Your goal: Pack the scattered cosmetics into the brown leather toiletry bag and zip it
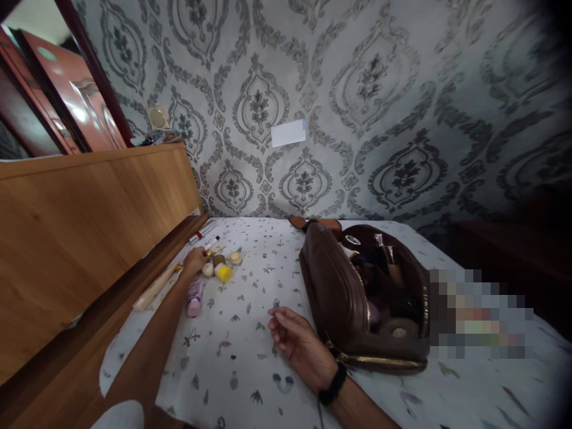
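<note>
My left hand (195, 260) reaches to the far left of the bed, fingers curled down at a small gold-coloured item (209, 252); its grip is mostly hidden. Close beside it are a yellow-capped container (224, 273), a dark-lidded jar (218, 260) and pale jars, one (236, 257) slightly apart. Nearer me lies a purple-and-pink bottle (194, 299). My right hand (297, 345), with a black wristband, is palm-up and loosely open over the sheet, holding nothing. Just right of it stands a brown leather bag (344, 292), unzipped, with cosmetics inside.
A long peach-coloured tube (155, 288) lies along the bed's left edge, by a wooden headboard (107, 202). Slim tubes (202, 232) lie farther back. The patterned sheet (254, 357) runs to a papered wall (322, 107). A blurred patch covers something right of the bag.
</note>
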`<state>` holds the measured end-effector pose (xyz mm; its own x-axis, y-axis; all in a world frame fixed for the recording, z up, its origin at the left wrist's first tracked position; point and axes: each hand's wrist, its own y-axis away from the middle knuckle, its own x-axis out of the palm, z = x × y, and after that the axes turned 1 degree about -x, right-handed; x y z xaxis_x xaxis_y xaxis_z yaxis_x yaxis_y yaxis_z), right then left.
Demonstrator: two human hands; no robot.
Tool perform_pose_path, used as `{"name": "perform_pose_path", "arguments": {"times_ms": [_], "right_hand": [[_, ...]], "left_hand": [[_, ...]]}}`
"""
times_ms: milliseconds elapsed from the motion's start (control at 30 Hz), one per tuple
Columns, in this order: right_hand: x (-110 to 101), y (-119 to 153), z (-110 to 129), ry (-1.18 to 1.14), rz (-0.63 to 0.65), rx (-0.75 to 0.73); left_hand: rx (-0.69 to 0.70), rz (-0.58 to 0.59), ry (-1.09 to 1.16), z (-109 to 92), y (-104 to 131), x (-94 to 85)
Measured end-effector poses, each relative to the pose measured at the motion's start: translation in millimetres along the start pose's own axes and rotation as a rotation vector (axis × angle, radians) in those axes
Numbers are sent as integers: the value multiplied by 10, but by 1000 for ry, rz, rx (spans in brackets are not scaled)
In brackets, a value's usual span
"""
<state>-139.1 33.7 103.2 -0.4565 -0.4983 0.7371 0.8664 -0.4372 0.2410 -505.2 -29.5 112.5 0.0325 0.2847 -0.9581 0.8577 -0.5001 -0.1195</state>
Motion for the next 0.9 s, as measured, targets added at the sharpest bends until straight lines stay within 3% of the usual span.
{"name": "perform_pose_path", "arguments": {"times_ms": [133, 300, 467, 567, 767, 900], "right_hand": [[-13, 5, -6, -8, 1, -15], [-16, 2, 2, -5, 5, -34], [-19, -9, 1, -14, -11, -59], [-32, -18, 5, 6, -33, -97], [-43, -49, 23, 61, -71, -200], [-53, -71, 7, 49, -88, -232]], "left_hand": [[40, -94, 102, -61, 122, -117], [263, -187, 268, -234, 548, -262], [626, -184, 479, -452, 1251, -120], [780, -225, 526, -550, 1549, -1], [945, -234, 460, -618, 1664, 124], [975, -199, 417, -616, 1673, 148]]}}
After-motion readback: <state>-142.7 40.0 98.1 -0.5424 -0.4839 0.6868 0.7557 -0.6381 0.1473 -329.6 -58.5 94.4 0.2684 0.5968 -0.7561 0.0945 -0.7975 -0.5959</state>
